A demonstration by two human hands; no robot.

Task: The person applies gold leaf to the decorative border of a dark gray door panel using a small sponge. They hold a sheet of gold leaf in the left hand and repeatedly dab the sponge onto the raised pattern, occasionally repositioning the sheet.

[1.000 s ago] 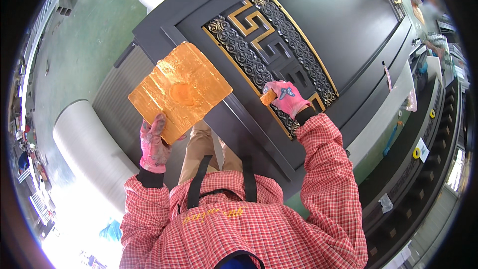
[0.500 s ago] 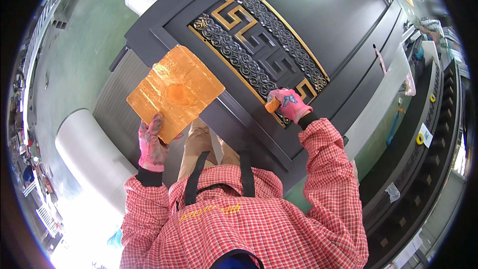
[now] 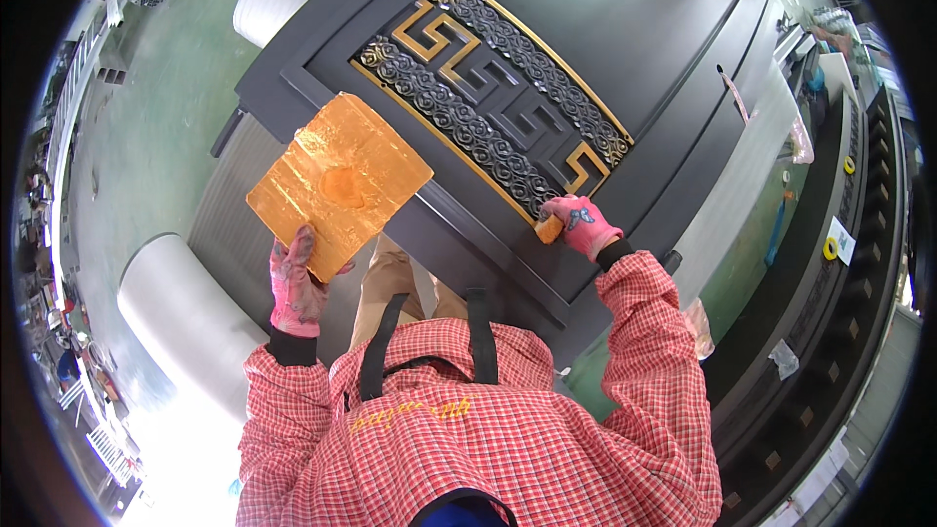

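Observation:
A gold-coated square sheet with a wet orange-gold patch in its middle is gripped at its lower corner by my left hand, which wears a stained pink glove. My right hand, in a pink glove with a blue butterfly pattern, pinches a small orange sponge. That sponge is at the near right corner of a carved panel, by the end of its gold border strip; contact is hard to tell. Parts of the panel's angular relief and its borders are gold, and the rest is dark.
The carved panel is set in a large dark grey door lying in front of me. A big white roll is on the left. Long dark profiles with yellow tape rolls run along the right.
My right hand with the sponge has moved a little nearer to me and right, along the border to the panel's corner. The left hand and sheet have barely moved. The view has shifted slightly.

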